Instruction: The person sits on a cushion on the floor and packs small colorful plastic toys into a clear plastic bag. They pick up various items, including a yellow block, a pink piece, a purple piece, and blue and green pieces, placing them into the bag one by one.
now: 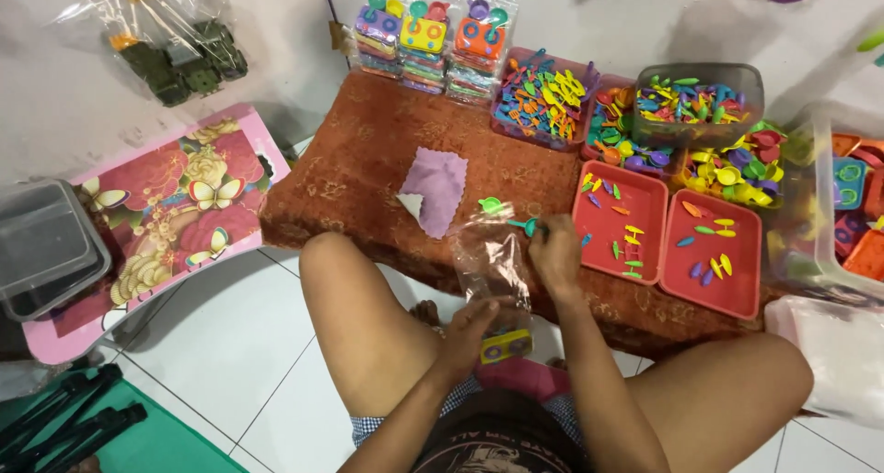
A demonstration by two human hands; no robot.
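Clear plastic bag (pixel 493 261) held upright between both hands, over the near edge of the low desk (pixel 368 160) with its rust-brown patterned cloth. Left hand (pixel 470 335) closed on the bag's lower end, fingers pinched together around the plastic. Just below that hand, a small yellow toy block (pixel 505 346) with two round holes, touching or nearly touching the bag; cannot tell which. Right hand (pixel 555 247) at the bag's mouth, fingertips clamped on a small teal spoon-shaped piece (pixel 523 224). A green round-headed piece (pixel 491 205) lies on the cloth just beside the bag's top.

Lilac cloth square (pixel 435 189) lies flat on the desk, left of the bag. Two red trays (pixel 649 183) sit right of the right hand, each with a scatter of small coloured leaf-shaped bits. Behind them, tubs heaped with mixed coloured plastic toy pieces (pixel 543 95). Three sealed packs of toy sets (pixel 428 40) lean against the wall at the back.

Left of the desk, a pink floral stool (pixel 175 215) with a grey lidded box (pixel 41 243) on it. Person sits on white floor tiles, bare knees either side of the bag.
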